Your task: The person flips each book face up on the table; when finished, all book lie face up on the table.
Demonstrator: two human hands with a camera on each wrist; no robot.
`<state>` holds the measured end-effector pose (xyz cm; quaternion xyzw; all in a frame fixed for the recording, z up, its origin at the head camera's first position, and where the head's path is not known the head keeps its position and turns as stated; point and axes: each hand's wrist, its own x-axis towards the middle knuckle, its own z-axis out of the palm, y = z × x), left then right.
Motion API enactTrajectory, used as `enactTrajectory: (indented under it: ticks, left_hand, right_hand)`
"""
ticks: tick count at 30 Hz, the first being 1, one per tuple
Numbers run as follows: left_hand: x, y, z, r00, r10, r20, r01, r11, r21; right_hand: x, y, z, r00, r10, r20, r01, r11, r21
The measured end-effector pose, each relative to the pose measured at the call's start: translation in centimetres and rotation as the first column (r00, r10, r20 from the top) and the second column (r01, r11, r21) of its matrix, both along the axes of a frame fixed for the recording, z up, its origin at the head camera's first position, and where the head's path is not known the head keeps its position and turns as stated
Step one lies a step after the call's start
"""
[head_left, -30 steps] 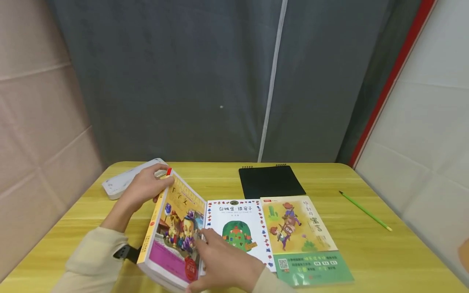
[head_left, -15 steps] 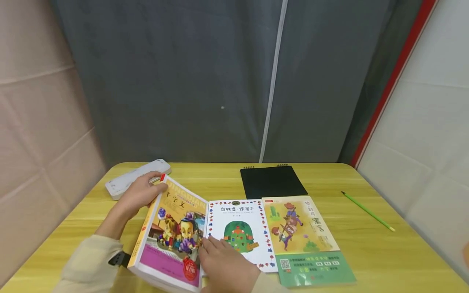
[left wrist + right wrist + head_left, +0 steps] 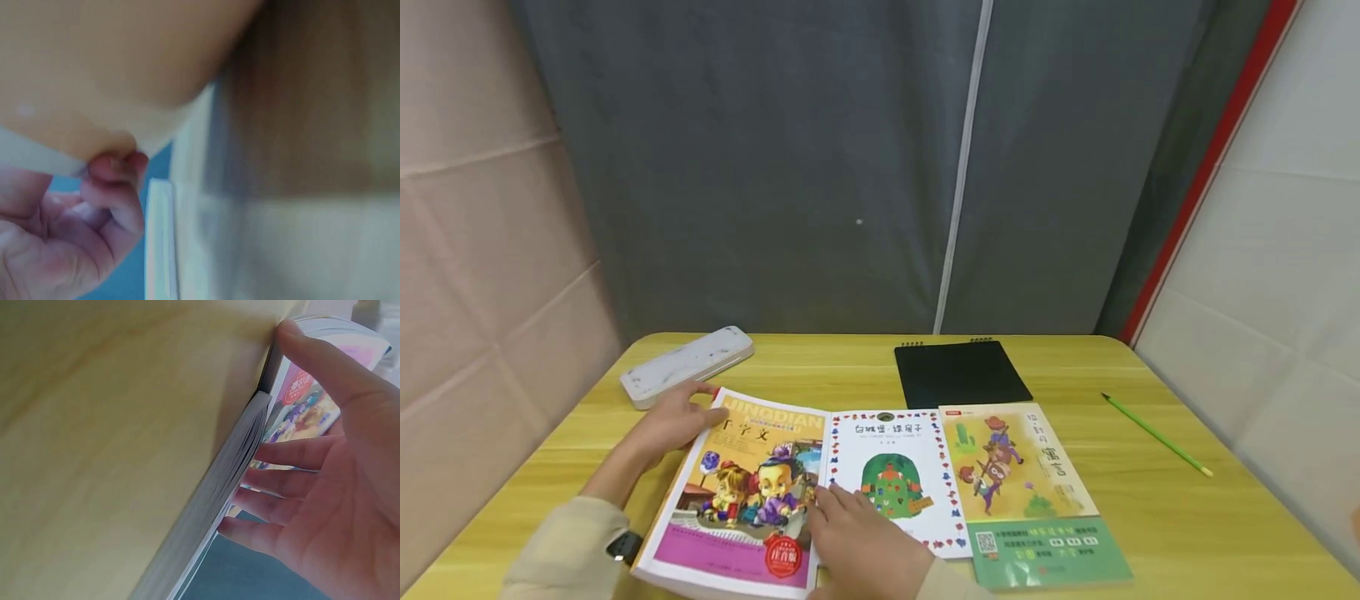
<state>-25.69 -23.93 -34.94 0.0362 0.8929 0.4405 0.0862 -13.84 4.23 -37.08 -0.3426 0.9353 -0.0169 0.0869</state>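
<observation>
A thick storybook (image 3: 752,500) with a yellow, illustrated and purple cover lies at the left, its left edge tipped slightly up. At its upper left corner my left hand (image 3: 666,429) holds it; the left wrist view shows curled fingers pinching the book's corner. My right hand (image 3: 868,542) lies along the storybook's right side with fairly straight fingers, over the white picture book (image 3: 917,467) beside it. From the right wrist view, its thumb reaches the storybook's near edge and its fingertips touch the white book's edge (image 3: 212,481). A yellow and green book (image 3: 1037,500) adjoins on the right.
Behind the books lies a black spiral notepad (image 3: 962,373). A white pencil case (image 3: 688,364) stands at the back left, just beyond my left hand. On the right of the wooden table (image 3: 1210,533) is a green pencil (image 3: 1157,435). A grey curtain closes off the back.
The storybook's left side has come down from a steep tilt to nearly flat, and my left hand has lowered with it. My right hand has stayed almost in place by the right edge.
</observation>
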Motion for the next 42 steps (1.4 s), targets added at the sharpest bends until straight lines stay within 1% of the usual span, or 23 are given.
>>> enactTrajectory:
  ticks: [2, 5, 7, 10, 13, 18, 20, 25, 30, 34, 39, 42]
  left_hand:
    - [0.0, -0.5, -0.8, 1.000, -0.017, 0.015, 0.017, 1.000, 0.007]
    - [0.2, -1.2, -1.8, 0.999, -0.034, 0.026, 0.034, 0.999, -0.020]
    - [0.4, -1.7, -2.3, 0.999, -0.047, 0.017, 0.048, 0.998, -0.041]
    - [0.5, -2.1, -2.6, 0.998, -0.058, 0.004, 0.058, 0.996, -0.068]
    - [0.3, -2.2, -2.7, 0.998, -0.069, -0.014, 0.067, 0.992, -0.103]
    - [-0.3, -2.0, -2.9, 0.997, -0.064, -0.053, 0.050, 0.971, -0.233]
    - [-0.2, -2.0, -2.9, 0.997, -0.053, -0.058, 0.035, 0.964, -0.265]
    - [0.0, -1.9, -3.0, 0.996, -0.062, -0.065, 0.042, 0.963, -0.267]
    - [0.2, -1.6, -2.9, 0.998, -0.054, -0.026, 0.045, 0.959, -0.279]
    - [0.3, -1.4, -2.5, 0.998, -0.064, -0.017, 0.055, 0.945, -0.324]
    - [0.3, -1.0, -2.1, 0.999, -0.053, 0.001, 0.050, 0.932, -0.359]
    - [0.3, -0.7, -2.0, 0.997, -0.071, 0.017, 0.073, 0.926, -0.371]
  right_hand:
    - [0.0, -0.1, 0.0, 1.000, -0.003, 0.007, 0.004, 1.000, -0.005]
    - [-0.1, -0.2, 0.0, 1.000, -0.008, 0.026, 0.008, 1.000, -0.004]
    - [-0.1, -0.2, 0.0, 0.999, -0.005, 0.034, 0.005, 1.000, -0.009]
    - [-0.1, -0.2, 0.1, 0.999, 0.001, 0.036, 0.000, 1.000, -0.012]
    - [0.0, -0.3, 0.1, 0.999, 0.002, 0.033, -0.002, 1.000, -0.014]
    - [0.0, -0.4, 0.1, 0.999, -0.002, 0.033, 0.002, 1.000, -0.006]
    - [0.0, -0.4, 0.0, 0.999, 0.002, 0.035, -0.002, 1.000, -0.005]
    - [0.0, -0.6, -0.1, 0.999, 0.000, 0.051, 0.000, 1.000, 0.001]
    - [-0.2, -0.8, -0.1, 0.997, -0.016, 0.072, 0.015, 1.000, 0.019]
    - [-0.2, -0.9, -0.1, 0.997, -0.020, 0.078, 0.019, 1.000, 0.014]
    - [-0.2, -0.8, -0.1, 0.994, -0.038, 0.102, 0.038, 0.999, 0.004]
    - [-0.1, -0.7, 0.0, 0.994, -0.046, 0.098, 0.044, 0.999, 0.016]
